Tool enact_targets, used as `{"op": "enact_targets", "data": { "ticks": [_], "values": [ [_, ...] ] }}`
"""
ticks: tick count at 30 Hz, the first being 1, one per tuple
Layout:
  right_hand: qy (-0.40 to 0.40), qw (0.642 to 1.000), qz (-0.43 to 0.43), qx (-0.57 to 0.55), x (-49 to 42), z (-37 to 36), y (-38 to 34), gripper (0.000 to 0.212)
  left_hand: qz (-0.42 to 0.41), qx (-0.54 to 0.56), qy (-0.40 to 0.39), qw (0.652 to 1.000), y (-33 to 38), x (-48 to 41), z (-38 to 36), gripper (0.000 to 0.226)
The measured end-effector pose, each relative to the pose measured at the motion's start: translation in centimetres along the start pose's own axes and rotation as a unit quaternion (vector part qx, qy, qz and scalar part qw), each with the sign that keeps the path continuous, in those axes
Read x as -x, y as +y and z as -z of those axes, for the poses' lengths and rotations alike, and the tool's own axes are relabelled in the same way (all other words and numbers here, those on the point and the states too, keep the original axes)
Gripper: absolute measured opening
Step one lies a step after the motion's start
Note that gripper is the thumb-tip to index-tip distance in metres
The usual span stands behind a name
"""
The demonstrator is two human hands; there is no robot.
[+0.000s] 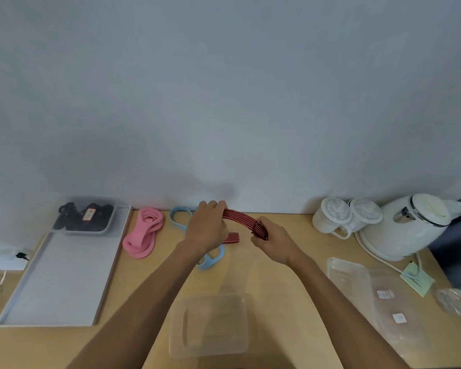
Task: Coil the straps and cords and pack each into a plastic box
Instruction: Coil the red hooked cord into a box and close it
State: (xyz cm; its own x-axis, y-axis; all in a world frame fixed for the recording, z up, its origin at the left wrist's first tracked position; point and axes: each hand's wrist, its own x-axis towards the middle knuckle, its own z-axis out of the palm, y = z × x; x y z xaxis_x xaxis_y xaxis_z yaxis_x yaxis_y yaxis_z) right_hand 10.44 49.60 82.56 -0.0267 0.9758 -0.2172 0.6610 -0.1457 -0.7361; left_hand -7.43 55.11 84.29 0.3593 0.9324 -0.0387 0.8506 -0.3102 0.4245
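Where the two hands meet over the far middle of the desk [264, 283], a red-and-black striped strap [238, 217] is held clear of the surface in a shallow arch.
- Left hand [206, 227]: back toward the camera, wrist bent, fingers curled over the strap's left end. A short loose tail [232, 237] shows just below the hand.
- Right hand [274, 242]: thumb and fingers pinch the strap's right end, where it looks folded into layers.
- Both forearms reach in from the near edge and converge on the strap.
- Blue strap [180, 217]: flat on the desk, partly hidden under the left hand and wrist.
- Pink strap [144, 231]: loosely looped, left of the blue one.
- Clear plastic box [209, 324]: open, near edge, between the forearms.
- Further clear boxes [349, 278]: to the right, overlapping.
- Grey tray [64, 275]: far left, with a box of black straps [87, 215] in its far end.
- White kettle [407, 225] and two lidded mugs [333, 217]: far right.
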Motion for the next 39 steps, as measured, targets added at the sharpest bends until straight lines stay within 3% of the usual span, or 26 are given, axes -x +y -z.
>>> {"op": "enact_targets", "data": {
  "ticks": [2, 5, 8, 13, 19, 23, 27, 29, 33, 39],
  "values": [
    [-0.011, 1.000, 0.019, 0.004, 0.1, 0.1, -0.6, 0.021, -0.048, -0.088, -0.004, 0.995, 0.3, 0.4, 0.2, 0.039],
    [-0.014, 0.999, 0.033, -0.018, 0.1, 0.3, -1.7, 0.036, -0.121, -0.034, -0.048, 0.991, 1.3, 0.7, 0.2, 0.042],
    [-0.006, 0.999, 0.040, -0.034, 0.1, 0.6, -2.2, 0.037, -0.086, 0.098, -0.105, 0.986, 1.9, 0.9, 0.1, 0.028],
    [-0.020, 0.999, 0.030, -0.033, 0.5, 1.7, -1.5, 0.028, -0.073, 0.166, -0.095, 0.979, 0.6, 1.2, -0.3, 0.015],
    [-0.001, 0.997, 0.076, 0.009, 0.5, 1.2, -1.6, 0.033, -0.047, 0.223, -0.135, 0.964, 0.8, 1.7, -0.4, 0.027],
    [0.033, 0.994, 0.107, -0.010, 0.3, 1.2, -1.6, 0.045, -0.064, 0.199, -0.118, 0.971, 0.5, 1.3, -0.3, 0.025],
    [0.143, 0.976, 0.152, -0.065, 0.8, 1.9, -1.0, 0.039, -0.050, 0.216, -0.095, 0.971, -0.2, 1.4, 0.2, 0.016],
    [0.175, 0.974, 0.127, -0.060, 0.6, 2.0, -0.4, 0.035, -0.048, 0.225, -0.090, 0.969, -0.6, 1.5, 0.3, 0.012],
    [0.088, 0.984, -0.030, -0.153, 0.1, 1.3, -0.2, 0.032, -0.045, 0.246, -0.074, 0.965, -0.5, 1.3, 0.2, 0.008],
    [0.109, 0.965, -0.019, -0.237, -0.3, 0.4, -0.5, 0.019, -0.036, 0.239, -0.090, 0.966, -0.6, 1.0, 0.0, 0.009]
  ]
}}
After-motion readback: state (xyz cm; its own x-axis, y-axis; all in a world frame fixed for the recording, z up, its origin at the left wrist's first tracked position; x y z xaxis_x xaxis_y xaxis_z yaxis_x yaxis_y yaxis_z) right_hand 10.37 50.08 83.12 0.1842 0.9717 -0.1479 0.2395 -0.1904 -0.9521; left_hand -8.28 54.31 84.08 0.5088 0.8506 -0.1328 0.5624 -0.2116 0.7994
